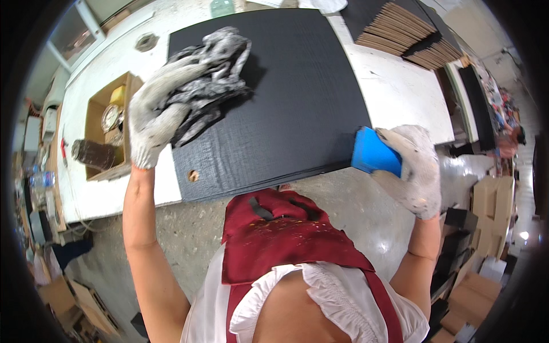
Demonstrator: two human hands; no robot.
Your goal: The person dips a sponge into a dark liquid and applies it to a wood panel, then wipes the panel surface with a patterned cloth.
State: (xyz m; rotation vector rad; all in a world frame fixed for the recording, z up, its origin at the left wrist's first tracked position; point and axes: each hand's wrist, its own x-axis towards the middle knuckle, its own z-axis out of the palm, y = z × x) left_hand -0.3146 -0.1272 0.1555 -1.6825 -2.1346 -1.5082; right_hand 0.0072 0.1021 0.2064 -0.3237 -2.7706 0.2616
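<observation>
A large black board [286, 80] with wood-grain texture lies on the white table, its near edge showing more than one layer. Near its left edge, my left hand [157, 111], in a white knitted glove, grips a crumpled grey and black rag [220, 66]. The rag hangs over or rests on the board; which, I cannot tell. At the board's right near corner, my gloved right hand [414, 171] holds a blue block [374, 153], perhaps a sponge, between thumb and fingers. A round hole [193, 175] with a light brown inside shows at the board's near left corner.
Left of the board stands a cardboard box [90, 134] with a brown-stained jar [94, 154] and a yellow item. A red-handled tool [64, 153] lies beside it. Stacked brown-edged boards [400, 34] sit at the far right. Cardboard boxes [472, 297] stand on the floor at right.
</observation>
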